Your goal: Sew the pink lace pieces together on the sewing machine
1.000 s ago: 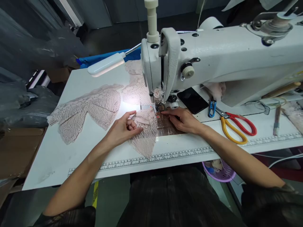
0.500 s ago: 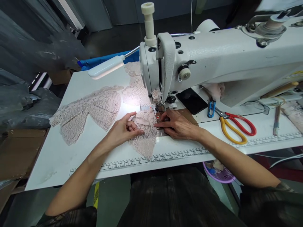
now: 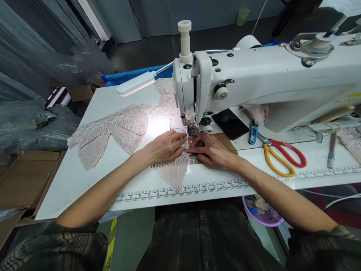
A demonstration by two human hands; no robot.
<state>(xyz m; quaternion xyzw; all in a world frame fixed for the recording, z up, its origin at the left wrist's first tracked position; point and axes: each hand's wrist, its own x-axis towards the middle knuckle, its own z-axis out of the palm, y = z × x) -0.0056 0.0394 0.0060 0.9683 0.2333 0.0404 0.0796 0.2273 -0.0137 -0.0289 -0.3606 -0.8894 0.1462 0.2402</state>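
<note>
White worktop (image 3: 64,195), printed ruler (image 3: 169,192) along near edge; cardboard box (image 3: 28,177) and grey plastic far left, dark floor and grey panels behind. Small pink lace piece (image 3: 173,173) lies mid-worktop, mostly under the left hand (image 3: 165,147), tip poking out toward near edge. Left hand palm-down on it, fingers loosely extended; right hand (image 3: 211,151) half-curled, index fingertip at lace's right edge, can't tell if pinching. Others, left to right: large lace piece (image 3: 109,131), lit lamp (image 3: 137,83), sewing machine (image 3: 254,75) with head blocking view just beyond hands, black phone (image 3: 230,124), blue snips (image 3: 253,133), purple basket (image 3: 270,218) below worktop, red-yellow scissors (image 3: 278,156).
</note>
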